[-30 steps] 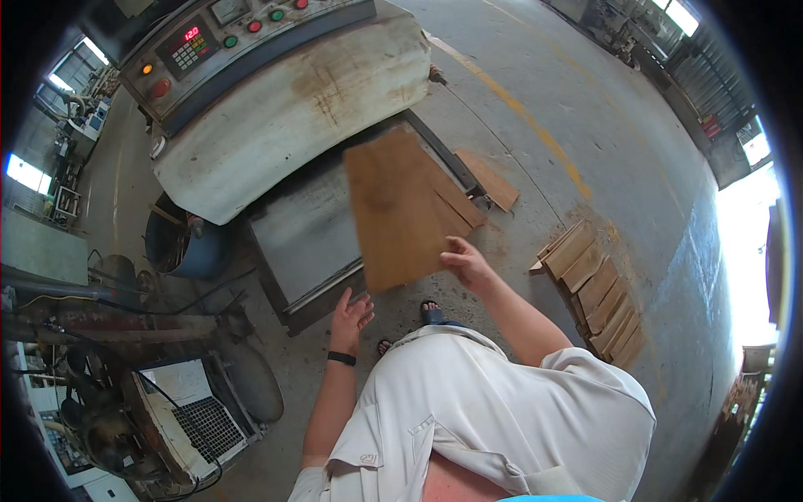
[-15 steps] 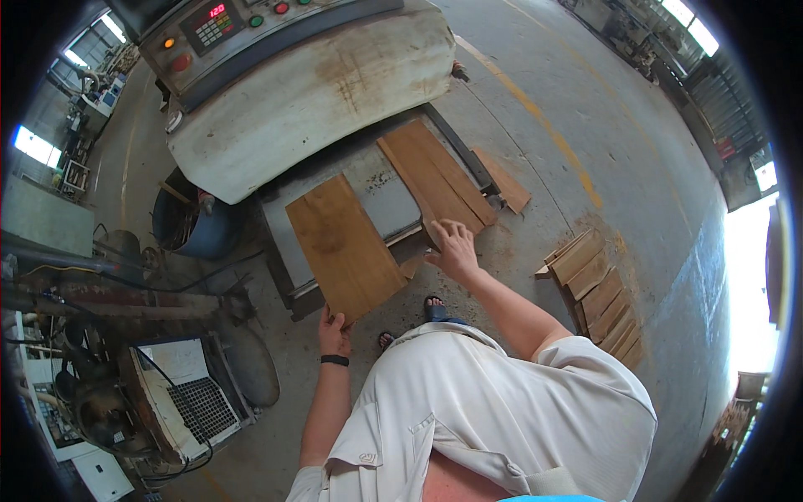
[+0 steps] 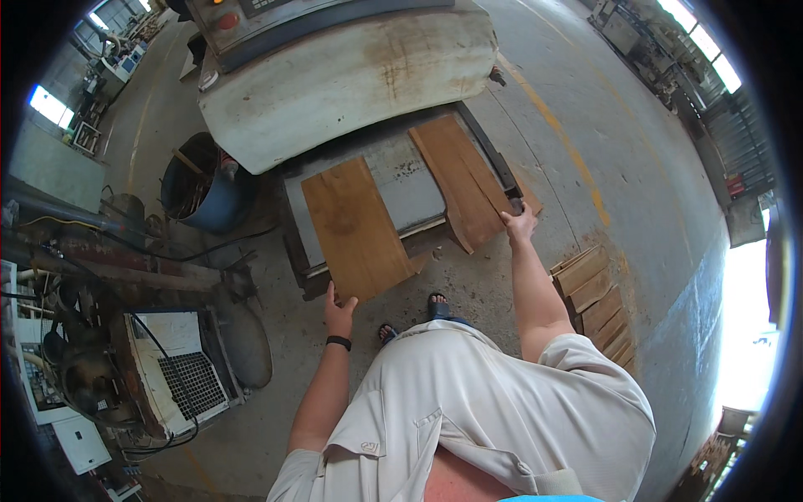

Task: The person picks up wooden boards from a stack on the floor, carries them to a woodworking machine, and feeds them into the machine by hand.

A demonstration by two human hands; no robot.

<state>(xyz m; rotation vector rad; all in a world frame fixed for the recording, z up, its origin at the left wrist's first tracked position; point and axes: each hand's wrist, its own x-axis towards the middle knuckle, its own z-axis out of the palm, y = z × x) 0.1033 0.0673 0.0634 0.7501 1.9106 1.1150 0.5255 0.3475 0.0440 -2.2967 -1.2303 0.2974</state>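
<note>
A wide brown wooden board [image 3: 350, 230] lies on the machine's grey bed [image 3: 414, 180], its near end jutting over the front edge. My left hand [image 3: 340, 318] grips that board's near left corner, thumb and fingertips at the edge. To the right lies a second wooden board [image 3: 460, 171], with a dark crack or seam along it and an uneven left edge. At its near right corner, beside a dark knob [image 3: 516, 203] on the side rail, my right hand [image 3: 520, 224] is closed with the thumb over the wood. Its other fingertips are partly hidden.
The machine's stained pale cover [image 3: 351, 84] rises beyond the bed. A blue drum [image 3: 209, 197] of scraps stands left. Stacked wooden pieces [image 3: 594, 293] lie on the floor at right. Black cables and equipment with a grille [image 3: 194, 385] occupy the lower left.
My right hand has gone from the second board's near left edge to its near right corner. My left hand stays at the first board. The view has shifted, cutting off the machine's lit display.
</note>
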